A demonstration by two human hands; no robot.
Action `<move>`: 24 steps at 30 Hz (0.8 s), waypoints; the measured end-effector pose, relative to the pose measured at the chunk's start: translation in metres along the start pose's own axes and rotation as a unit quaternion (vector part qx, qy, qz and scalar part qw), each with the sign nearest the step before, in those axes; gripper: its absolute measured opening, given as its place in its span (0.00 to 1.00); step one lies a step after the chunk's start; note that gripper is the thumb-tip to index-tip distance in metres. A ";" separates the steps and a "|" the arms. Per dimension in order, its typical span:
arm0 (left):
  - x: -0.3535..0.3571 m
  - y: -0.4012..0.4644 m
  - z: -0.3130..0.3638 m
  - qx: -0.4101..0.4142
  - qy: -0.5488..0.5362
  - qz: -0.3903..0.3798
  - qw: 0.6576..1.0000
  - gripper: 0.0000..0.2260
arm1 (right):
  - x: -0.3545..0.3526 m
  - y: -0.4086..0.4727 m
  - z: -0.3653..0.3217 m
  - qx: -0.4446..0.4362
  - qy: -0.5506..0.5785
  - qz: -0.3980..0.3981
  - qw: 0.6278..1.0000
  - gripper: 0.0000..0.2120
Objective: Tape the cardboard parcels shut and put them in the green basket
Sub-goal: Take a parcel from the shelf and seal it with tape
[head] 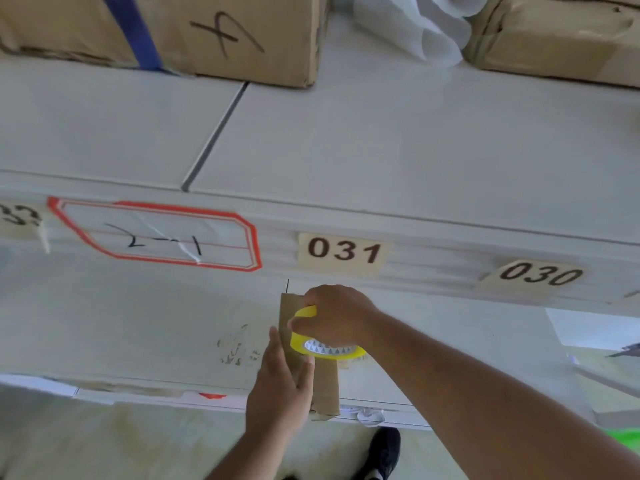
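Room around the grips
Bare bench (138, 327) lies left of both grips; a labelled shelf edge (433, 237) blocks just beyond them.

On the white surface (138, 334), the left hand (280, 386) grips a narrow cardboard parcel (325, 386) while the right hand (336, 317), at twelve o'clock of it, holds a yellow tape roll (304, 341) against the parcel.
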State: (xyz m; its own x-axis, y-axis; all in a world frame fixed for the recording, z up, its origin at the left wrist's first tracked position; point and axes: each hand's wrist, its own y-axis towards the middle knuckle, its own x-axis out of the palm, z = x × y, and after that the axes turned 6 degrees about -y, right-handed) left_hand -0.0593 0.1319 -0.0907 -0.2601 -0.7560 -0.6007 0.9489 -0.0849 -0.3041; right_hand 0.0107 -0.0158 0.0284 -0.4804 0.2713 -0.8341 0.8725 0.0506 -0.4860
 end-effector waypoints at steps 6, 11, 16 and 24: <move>-0.001 0.000 -0.007 0.037 0.039 0.001 0.999 0.48 | 0.005 0.004 -0.012 -0.010 -0.033 0.004 0.999 0.27; -0.006 0.000 -0.003 0.016 0.050 -0.016 0.999 0.50 | -0.012 -0.012 0.012 -0.014 -0.083 -0.034 0.996 0.26; -0.010 -0.003 0.002 0.015 0.052 -0.027 0.998 0.51 | 0.001 -0.024 0.067 0.056 -0.165 -0.026 0.984 0.31; -0.007 -0.001 0.001 0.024 0.059 -0.019 0.998 0.51 | 0.036 -0.010 0.090 0.074 -0.155 0.006 0.985 0.38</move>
State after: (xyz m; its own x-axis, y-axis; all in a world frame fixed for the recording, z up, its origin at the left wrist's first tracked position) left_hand -0.0579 0.1370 -0.0854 -0.3124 -0.6705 -0.6729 0.9446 -0.1445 -0.2946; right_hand -0.0236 -0.0927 -0.0203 -0.4937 -0.0376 -0.8688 0.8670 -0.0979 -0.4885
